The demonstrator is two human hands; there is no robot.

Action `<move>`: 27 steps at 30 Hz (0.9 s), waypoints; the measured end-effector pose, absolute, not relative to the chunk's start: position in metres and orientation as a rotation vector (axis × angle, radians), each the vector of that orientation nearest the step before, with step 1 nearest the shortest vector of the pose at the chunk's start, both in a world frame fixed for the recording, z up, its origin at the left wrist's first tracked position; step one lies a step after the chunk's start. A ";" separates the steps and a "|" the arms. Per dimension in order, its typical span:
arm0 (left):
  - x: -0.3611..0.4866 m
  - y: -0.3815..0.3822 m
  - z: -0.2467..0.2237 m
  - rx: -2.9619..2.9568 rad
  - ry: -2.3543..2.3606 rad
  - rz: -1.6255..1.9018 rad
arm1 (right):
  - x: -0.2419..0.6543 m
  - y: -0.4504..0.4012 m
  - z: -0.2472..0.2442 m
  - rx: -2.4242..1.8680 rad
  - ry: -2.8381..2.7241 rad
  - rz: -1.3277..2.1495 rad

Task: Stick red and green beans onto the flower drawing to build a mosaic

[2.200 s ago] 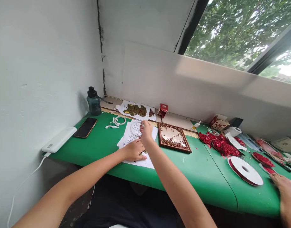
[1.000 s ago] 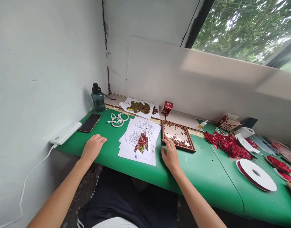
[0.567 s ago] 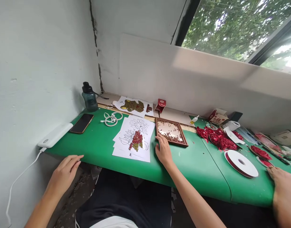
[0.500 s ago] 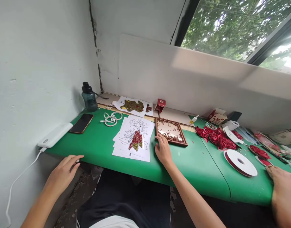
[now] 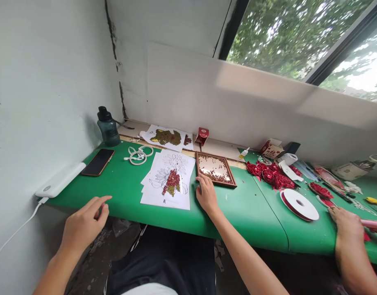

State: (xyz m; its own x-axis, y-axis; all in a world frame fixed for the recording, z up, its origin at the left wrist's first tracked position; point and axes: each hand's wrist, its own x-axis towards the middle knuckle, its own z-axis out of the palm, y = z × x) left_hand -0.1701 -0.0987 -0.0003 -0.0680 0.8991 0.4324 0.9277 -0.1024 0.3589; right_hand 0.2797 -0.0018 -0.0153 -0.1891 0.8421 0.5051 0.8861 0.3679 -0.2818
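My left hand [image 5: 84,225] hovers over the table's front left edge. Its index finger is stretched out, the thumb stands apart, and I see nothing held. At the lower left corner of a brown-framed tray [image 5: 234,187] rests my right hand [image 5: 207,196], thumb and fingers apart, fingertips at the rim. Small dark red beans [image 5: 223,178] lie scattered in the tray, thickest along its near side. Left of that hand lies a stack of paper sheets [image 5: 184,201]. The top sheet has a flower line drawing, partly covered with red and green beans [image 5: 173,182].
Near the left wall are a phone [image 5: 98,162], a white power strip [image 5: 60,179], a coiled white cable [image 5: 137,157] and a water bottle [image 5: 108,128]. Rightward lie a ribbon spool [image 5: 299,205] and red ribbon flowers [image 5: 273,175]. Another person's hand [image 5: 348,223] works at far right.
The view has turned slightly right. My left hand has moved a little toward the paper sheets. My right hand stays by the tray's corner. The other person's hand now shows more fully.
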 end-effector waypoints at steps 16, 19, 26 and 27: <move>0.085 0.184 0.035 -2.757 -1.870 -2.777 | 0.273 -0.004 0.010 -1.057 -2.632 0.108; 0.083 0.199 0.020 -2.762 -1.881 -2.919 | 0.274 -0.007 0.011 -0.952 -2.598 0.132; 0.077 0.230 0.006 -2.884 -1.870 -3.122 | 0.265 0.038 0.019 -0.960 -2.507 0.024; 0.076 0.235 0.005 -2.940 -1.878 -3.123 | 0.262 0.049 0.020 -1.028 -2.445 -0.009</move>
State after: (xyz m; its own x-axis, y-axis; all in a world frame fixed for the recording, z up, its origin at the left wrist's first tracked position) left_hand 0.0757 0.2349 0.0045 0.3761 0.9261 0.0305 -0.4071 0.1356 0.9033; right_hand 0.2622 0.0486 0.0203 -0.6002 0.6709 0.4354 0.6740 0.7174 -0.1764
